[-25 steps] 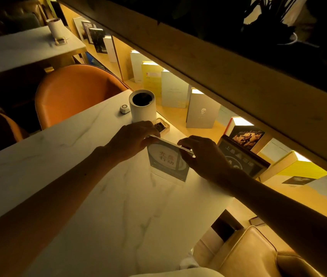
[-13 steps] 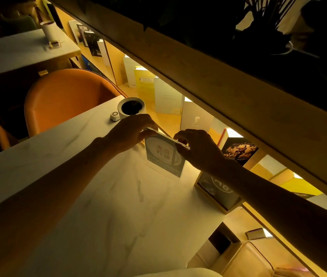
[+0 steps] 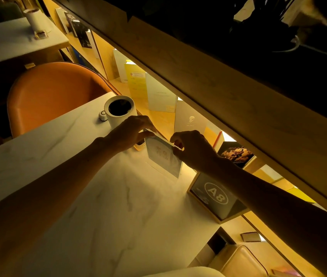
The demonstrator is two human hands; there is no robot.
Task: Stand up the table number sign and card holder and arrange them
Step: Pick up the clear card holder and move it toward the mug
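So compared with half a second back, the card holder sits in about the same spot on the tabletop, upright and leaning a little, and both hands are still on its top edge. The big difference is that the framed table number sign now shows its face properly, a white oval reading A8, where before it was mostly tucked under the right forearm; it stands at the tabletop's right edge, just right of the card holder and apart from it. The white cup with its dark opening shows more of its side now, and the small white puck is still right beside it on the left. The left hand has its grip pinching the holder's top left corner, thumb under and fingers over, and the right hand pinches the top right corner the same way. What's hard to read: the print on the card is washed out by the warm shelf light, just a pale round shape with faint characters. There's something small and amber behind the left hand that I can't identify. The sign's lower right corner is covered by the right forearm, and the holder's clear base is barely visible.
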